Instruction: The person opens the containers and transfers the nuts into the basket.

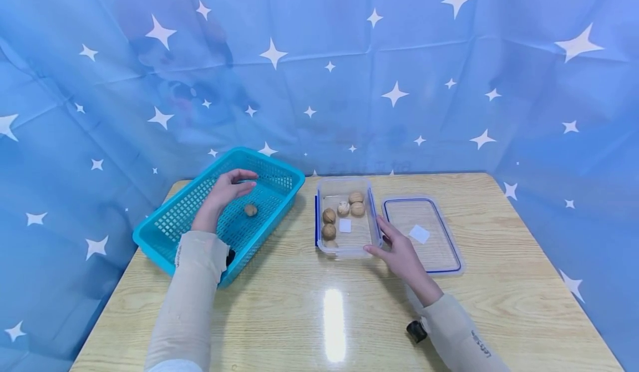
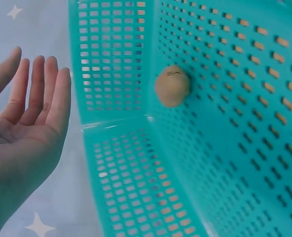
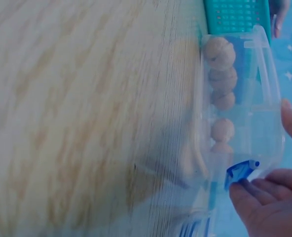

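My left hand (image 1: 231, 190) hovers above a turquoise plastic basket (image 1: 264, 233), fingers loosely bent and holding nothing. Below it a single walnut (image 1: 250, 210) lies on the basket floor, which shows in the left wrist view as well (image 2: 172, 86). With my right hand (image 1: 399, 253) I hold the near right corner of a clear plastic container (image 1: 349, 253), thumb at the front rim and fingers along the side. In the right wrist view those fingers touch its blue latch (image 3: 241, 171). Several walnuts (image 1: 329, 231) sit inside the container, around a small white square (image 1: 345, 225).
To the container's right, its clear lid (image 1: 436, 250) with a blue seal lies flat on the wooden table (image 1: 279, 316). A blue curtain with white stars (image 1: 344, 72) hangs behind the table and along its sides.
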`<state>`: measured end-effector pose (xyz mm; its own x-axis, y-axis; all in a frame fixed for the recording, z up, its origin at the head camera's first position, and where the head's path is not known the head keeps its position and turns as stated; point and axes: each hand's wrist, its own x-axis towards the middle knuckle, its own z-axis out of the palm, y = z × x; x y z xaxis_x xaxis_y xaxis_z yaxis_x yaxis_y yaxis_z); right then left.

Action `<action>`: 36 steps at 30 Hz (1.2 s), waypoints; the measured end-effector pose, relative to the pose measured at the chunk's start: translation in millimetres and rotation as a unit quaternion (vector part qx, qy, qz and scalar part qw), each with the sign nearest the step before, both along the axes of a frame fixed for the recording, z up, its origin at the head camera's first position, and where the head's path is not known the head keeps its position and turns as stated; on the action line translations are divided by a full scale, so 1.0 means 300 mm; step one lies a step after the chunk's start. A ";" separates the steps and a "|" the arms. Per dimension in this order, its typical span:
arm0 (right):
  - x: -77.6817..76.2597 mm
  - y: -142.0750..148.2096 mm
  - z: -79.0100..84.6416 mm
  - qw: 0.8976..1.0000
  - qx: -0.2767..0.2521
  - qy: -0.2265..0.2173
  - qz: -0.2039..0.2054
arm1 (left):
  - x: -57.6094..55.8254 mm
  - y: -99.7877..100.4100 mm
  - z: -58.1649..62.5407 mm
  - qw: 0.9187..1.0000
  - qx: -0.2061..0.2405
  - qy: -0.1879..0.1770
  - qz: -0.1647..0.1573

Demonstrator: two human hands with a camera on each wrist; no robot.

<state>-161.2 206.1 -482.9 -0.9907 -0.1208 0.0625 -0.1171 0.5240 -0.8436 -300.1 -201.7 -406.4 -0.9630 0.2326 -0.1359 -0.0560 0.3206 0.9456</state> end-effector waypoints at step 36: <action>-0.001 0.002 0.004 1.000 0.002 -0.008 0.006 | 0.179 0.229 0.326 0.984 0.062 0.163 -0.022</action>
<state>-161.3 206.7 -481.8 -0.9901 -0.1324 0.0463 -0.1097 0.5256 -0.8436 -246.4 -133.0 -308.4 -0.9393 0.2703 0.2111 0.2687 0.1975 0.9428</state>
